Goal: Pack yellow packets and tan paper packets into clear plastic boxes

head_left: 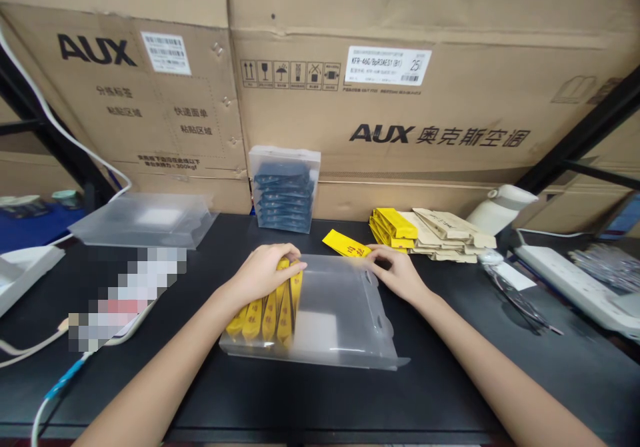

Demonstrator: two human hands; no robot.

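Observation:
A clear plastic box (345,304) lies on its side on the black table in front of me, its flapped end to the right. Several yellow packets (270,314) with dark lettering stand in a row in its left end. My left hand (265,274) is closed over the box's upper left edge, thumb and fingers by the tops of the packets. Beyond the box's far right corner, my right hand (397,270) pinches the right end of a single yellow packet (344,242). Its fingertips are partly hidden.
Behind stand a box of dark blue packets (284,194), more yellow packets (393,227) and beige packets (445,230). A white bottle (503,210), a cable (520,300) and a power strip (575,287) lie right. An unfilled-looking plastic box (140,220) lies left; cartons (390,114) wall the back.

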